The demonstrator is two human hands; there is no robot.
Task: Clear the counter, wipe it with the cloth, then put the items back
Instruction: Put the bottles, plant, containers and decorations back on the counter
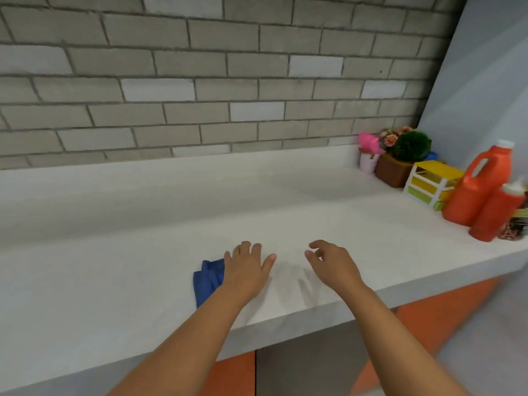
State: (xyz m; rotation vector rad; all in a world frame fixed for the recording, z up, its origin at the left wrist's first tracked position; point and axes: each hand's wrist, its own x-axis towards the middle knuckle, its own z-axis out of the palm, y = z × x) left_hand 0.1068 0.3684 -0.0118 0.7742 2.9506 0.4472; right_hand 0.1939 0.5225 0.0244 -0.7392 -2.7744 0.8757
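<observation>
Both hands are hovering low over the front of the white bench (143, 218). The left hand (247, 270) is lying flat, fingers spread and relaxed, gripping nothing. The blue cloth (208, 278) is sitting crumpled on the bench just to its left, its right edge disappearing under the wrist; I cannot tell whether they are touching. The right hand (331, 262) is hanging just beside the left, fingers loosely curled, holding nothing. The other things are crowding the far right corner: a white vase (368, 162) with pink flowers, a brown pot (393, 170) with a green plant, small yellow drawers (431, 181), an orange jug (480, 190) and, nearest, an orange bottle (495, 212). A brick wall (200, 81) is running behind.
</observation>
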